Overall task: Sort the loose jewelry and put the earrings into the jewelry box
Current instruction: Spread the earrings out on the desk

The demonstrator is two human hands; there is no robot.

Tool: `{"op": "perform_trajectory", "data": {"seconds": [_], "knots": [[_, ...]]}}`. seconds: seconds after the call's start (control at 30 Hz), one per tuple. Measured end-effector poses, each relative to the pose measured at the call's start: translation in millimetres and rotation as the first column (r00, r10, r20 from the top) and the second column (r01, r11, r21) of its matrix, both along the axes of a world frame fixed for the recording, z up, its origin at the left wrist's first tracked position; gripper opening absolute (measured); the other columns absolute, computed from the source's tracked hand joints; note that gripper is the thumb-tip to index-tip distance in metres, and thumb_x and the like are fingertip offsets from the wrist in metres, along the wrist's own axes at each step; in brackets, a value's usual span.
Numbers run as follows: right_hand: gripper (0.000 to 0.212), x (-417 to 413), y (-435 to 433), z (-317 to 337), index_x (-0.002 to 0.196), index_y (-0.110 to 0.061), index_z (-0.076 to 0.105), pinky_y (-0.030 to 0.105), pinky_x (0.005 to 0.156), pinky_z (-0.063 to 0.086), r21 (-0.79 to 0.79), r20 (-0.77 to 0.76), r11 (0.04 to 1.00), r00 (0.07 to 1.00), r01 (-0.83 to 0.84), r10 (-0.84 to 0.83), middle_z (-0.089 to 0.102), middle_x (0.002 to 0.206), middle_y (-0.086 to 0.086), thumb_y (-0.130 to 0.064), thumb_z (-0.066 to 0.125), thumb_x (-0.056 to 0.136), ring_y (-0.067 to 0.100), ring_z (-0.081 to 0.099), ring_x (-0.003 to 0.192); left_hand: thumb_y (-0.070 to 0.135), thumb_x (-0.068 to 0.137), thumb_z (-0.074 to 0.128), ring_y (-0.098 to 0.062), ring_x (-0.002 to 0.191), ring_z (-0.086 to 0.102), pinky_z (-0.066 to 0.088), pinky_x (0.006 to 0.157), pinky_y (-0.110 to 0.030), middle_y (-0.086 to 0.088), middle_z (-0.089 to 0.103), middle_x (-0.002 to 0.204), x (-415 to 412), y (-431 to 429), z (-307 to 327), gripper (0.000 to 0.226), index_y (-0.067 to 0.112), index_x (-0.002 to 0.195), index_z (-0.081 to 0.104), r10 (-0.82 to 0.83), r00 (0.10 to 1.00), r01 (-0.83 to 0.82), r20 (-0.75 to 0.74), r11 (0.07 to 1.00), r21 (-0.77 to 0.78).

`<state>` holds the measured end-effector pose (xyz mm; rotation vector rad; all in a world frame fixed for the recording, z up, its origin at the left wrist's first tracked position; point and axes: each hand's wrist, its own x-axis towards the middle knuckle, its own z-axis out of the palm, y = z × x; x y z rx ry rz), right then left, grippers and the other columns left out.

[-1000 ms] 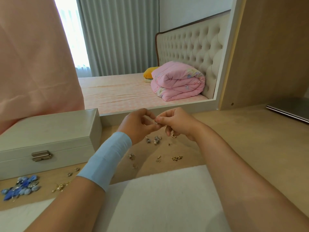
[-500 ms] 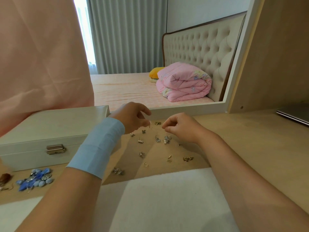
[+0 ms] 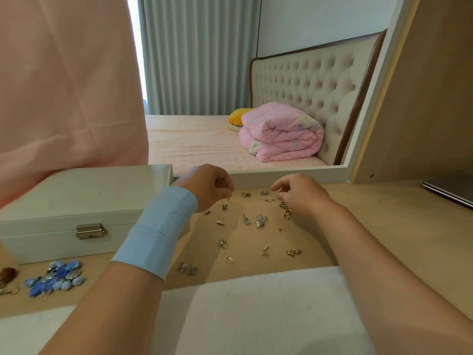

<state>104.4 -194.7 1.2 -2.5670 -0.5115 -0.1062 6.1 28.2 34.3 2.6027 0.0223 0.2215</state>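
Left grip (image 3: 207, 187): fingers curled, thumb near forefinger; I cannot tell whether it pinches the tiny piece at its tips. Right grip (image 3: 302, 196): loosely curled, holding nothing, above gold hoops (image 3: 286, 213). Loose earrings (image 3: 261, 221): scattered on the table (image 3: 371, 226) between both grips and nearer me. Jewelry box (image 3: 76, 201): lid down, just left of the left grip. Blue beaded jewelry (image 3: 55, 278): before the box.

A bedroom at home, seen from a dressing table.
The white-framed mirror (image 3: 373, 98) reflects a bed (image 3: 194, 142) with a tufted headboard (image 3: 307, 80), a folded pink quilt (image 3: 281, 134) and long grey curtains (image 3: 199, 55). On the wooden tabletop (image 3: 371, 226) sit a closed jewelry box (image 3: 84, 196) and small scattered pieces, seemingly earrings (image 3: 261, 221).
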Motion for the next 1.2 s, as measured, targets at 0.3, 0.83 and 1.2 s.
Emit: {"op": "perform_trajectory", "data": {"seconds": [0.3, 0.83, 1.2], "knots": [[0.009, 24.3, 28.1, 8.4, 0.094, -0.035, 0.079, 0.034, 0.091, 0.054, -0.225, -0.071, 0.973, 0.997, -0.051, 0.036, 0.072, 0.101, -0.018, -0.031, 0.076, 0.086, 0.011, 0.065, 0.102, 0.022, 0.092, 0.067, -0.002, 0.076, 0.057, 0.042, 0.063, -0.016, 0.013, 0.065, 0.09, 4.5, 0.2, -11.3, 0.011, 0.031, 0.086, 0.065, -0.024, 1.0, 0.024, 0.007, 0.998, -0.052], [0.005, 30.5, 38.7, 1.8, 0.083, -0.033, 0.074, 0.039, 0.094, 0.055, -0.323, -0.027, 0.945, 0.999, -0.046, 0.039, 0.074, 0.11, -0.009, -0.036, 0.077, 0.086, 0.016, 0.065, 0.105, 0.023, 0.095, 0.062, -0.004, 0.068, 0.064, 0.041, 0.047, -0.006, 0.014, 0.072, 0.085, 6.3, -2.2, -22.9, 0.014, 0.031, 0.091, 0.073, -0.045, 0.999, 0.041, -0.011, 0.978, -0.206], [0.013, 26.2, 32.0, 8.9, 0.098, -0.033, 0.077, 0.035, 0.091, 0.054, -0.297, -0.003, 0.954, 0.999, -0.045, 0.047, 0.071, 0.113, -0.009, -0.027, 0.066, 0.096, 0.016, 0.064, 0.106, 0.023, 0.092, 0.067, -0.002, 0.06, 0.063, 0.055, 0.084, -0.027, 0.016, 0.072, 0.078, -0.2, -1.0, -12.1, 0.007, 0.026, 0.093, 0.074, -0.09, 0.956, 0.089, -0.279, 0.996, -0.016]]}}
